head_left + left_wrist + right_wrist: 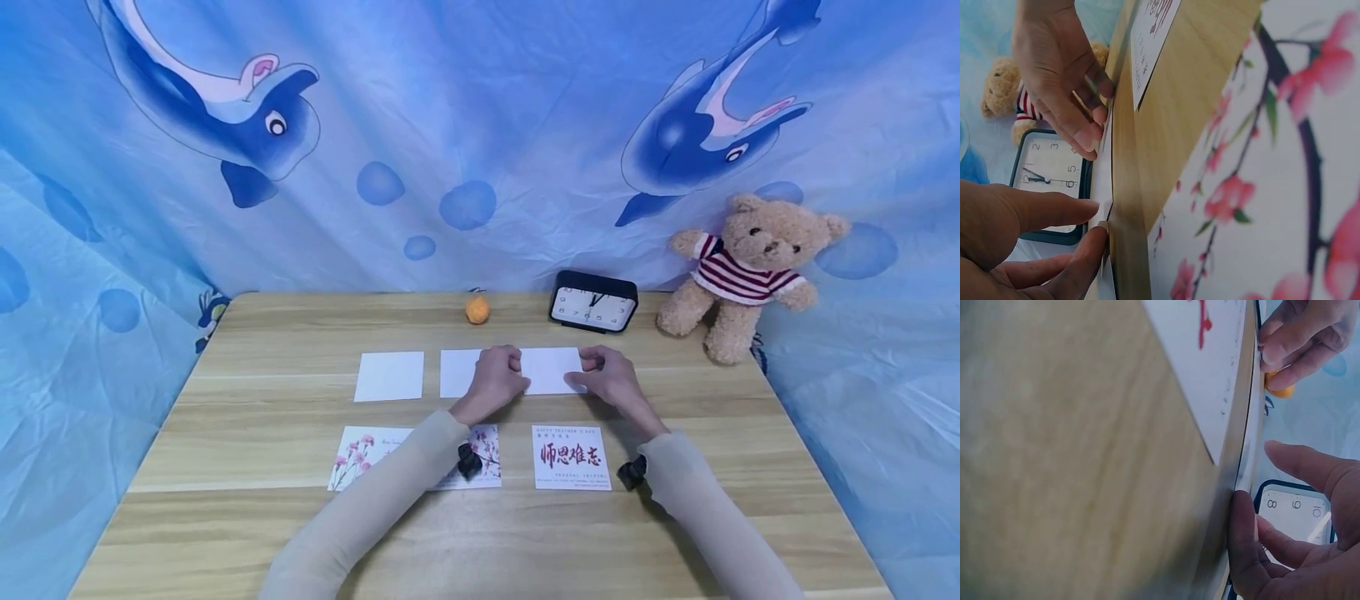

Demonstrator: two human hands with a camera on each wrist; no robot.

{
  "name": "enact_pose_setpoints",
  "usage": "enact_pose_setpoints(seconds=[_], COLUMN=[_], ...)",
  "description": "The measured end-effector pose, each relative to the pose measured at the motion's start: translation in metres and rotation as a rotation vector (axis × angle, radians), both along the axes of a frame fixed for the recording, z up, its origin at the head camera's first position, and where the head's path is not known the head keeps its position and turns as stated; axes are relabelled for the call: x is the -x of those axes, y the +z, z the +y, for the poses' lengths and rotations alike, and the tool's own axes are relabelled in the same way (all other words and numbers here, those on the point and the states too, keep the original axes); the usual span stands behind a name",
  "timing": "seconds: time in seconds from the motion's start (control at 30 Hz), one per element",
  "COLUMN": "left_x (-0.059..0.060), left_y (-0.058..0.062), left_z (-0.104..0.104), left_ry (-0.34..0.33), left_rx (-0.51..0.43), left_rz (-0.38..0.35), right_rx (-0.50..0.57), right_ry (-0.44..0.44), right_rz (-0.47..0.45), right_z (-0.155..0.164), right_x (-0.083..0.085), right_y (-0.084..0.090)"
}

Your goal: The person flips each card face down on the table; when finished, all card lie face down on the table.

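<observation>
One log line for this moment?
left hand: pinching blank white rectangular paper card | right hand: pinching same card | card: on wooden table

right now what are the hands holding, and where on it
Both hold the white card lying flat on the table. The left hand pinches its left edge between thumb and fingers; the right hand has fingertips on its right edge.

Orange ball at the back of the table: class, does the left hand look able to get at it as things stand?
Probably yes. The orange ball sits in the open just beyond the left hand, with only bare table between them. But that hand is touching a white card and would have to let go first.
</observation>
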State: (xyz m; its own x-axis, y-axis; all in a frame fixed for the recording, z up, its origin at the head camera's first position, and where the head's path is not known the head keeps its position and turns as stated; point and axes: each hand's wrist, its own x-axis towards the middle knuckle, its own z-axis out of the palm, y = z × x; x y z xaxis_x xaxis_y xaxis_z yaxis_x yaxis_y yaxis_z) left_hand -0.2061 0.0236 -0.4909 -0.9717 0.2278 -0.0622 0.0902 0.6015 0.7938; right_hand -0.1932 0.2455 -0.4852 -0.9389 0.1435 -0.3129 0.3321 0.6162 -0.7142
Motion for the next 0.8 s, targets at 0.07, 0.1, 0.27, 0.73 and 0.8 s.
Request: enact_pose_setpoints(seconds=[0.07, 0.1, 0.27, 0.73, 0.8], left_x=[-0.001, -0.002, -0.01, -0.051, -0.056], left_y=[0.001, 0.002, 0.015, 0.032, 0.034], left_z=[0.0, -0.001, -0.006, -0.076, -0.089], left_ry=[0.002, 0.0, -0.03, -0.086, -0.08], left_rx=[0.0, -0.004, -0.029, -0.032, -0.02], left_rz=[0.003, 0.008, 0.041, 0.092, 0.098], right_rx=[0.014, 0.015, 0.023, 0.174, 0.197], right_ry=[0.004, 0.012, 0.037, 0.256, 0.299], right_rz=[-0.008, -0.006, 0.012, 0.112, 0.102], right_z=[0.001, 0.001, 0.003, -0.046, -0.058], right_x=[-0.002, -0.002, -0.009, -0.034, -0.037], right_y=[0.001, 0.001, 0.008, 0.022, 0.021])
